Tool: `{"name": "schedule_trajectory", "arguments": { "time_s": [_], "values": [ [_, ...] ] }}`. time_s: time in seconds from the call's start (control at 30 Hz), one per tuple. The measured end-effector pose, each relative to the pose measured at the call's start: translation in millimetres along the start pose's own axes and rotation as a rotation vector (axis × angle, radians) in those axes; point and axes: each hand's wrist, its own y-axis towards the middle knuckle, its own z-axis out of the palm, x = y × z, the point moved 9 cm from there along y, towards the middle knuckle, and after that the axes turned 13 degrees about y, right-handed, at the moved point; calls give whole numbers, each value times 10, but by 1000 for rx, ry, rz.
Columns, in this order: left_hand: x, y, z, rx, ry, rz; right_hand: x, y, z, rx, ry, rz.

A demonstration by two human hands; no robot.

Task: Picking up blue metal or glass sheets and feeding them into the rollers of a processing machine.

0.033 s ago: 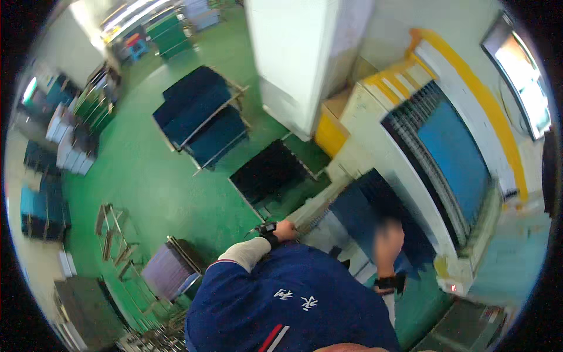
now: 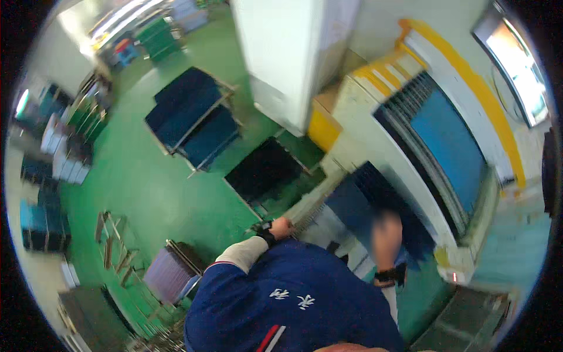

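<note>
**Blurred hand, loose hold: where the dark sheet could slip**

Near the lower middle of the head view, a person in a blue work jacket (image 2: 293, 305) bent over a dark blue flat sheet (image 2: 358, 205) that lay tilted against the front of a cream-and-yellow machine with a blue panel (image 2: 446, 141). At the sheet's left edge, the left hand (image 2: 282, 227), with a black wrist strap, was closed on the pale rim. The right hand (image 2: 387, 232) was raised over the sheet's right part and smeared by motion; whether its fingers were spread or curled on anything I could not tell.

Judging from this, the sheet seemed carried mainly by one edge. If the right hand had missed its hold, the sheet might have swung, scraped the machine front, or dropped toward the green floor (image 2: 146, 188). Farther up and left, stacked dark blue panels on a metal trolley (image 2: 193, 114) and a black mat (image 2: 264, 170) stood close enough to catch a swinging corner.
</note>
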Motion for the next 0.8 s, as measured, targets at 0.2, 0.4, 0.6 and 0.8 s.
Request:
{"name": "schedule_trajectory", "arguments": {
  "time_s": [0.2, 0.4, 0.6, 0.8],
  "values": [
    [-58, -119, -428, -80, -242, 40, 17, 198, 54, 22, 21, 26],
    [-272, -176, -592, -84, -177, 23, -152, 163, 88, 61, 42, 76],
    [-209, -148, -481, -187, -26, 55, -170, 231, -106, 0, 106, -16],
    [-163, -109, -410, -112, -7, -9, -485, 707, -391, -100, 112, -88]
  ]
}}
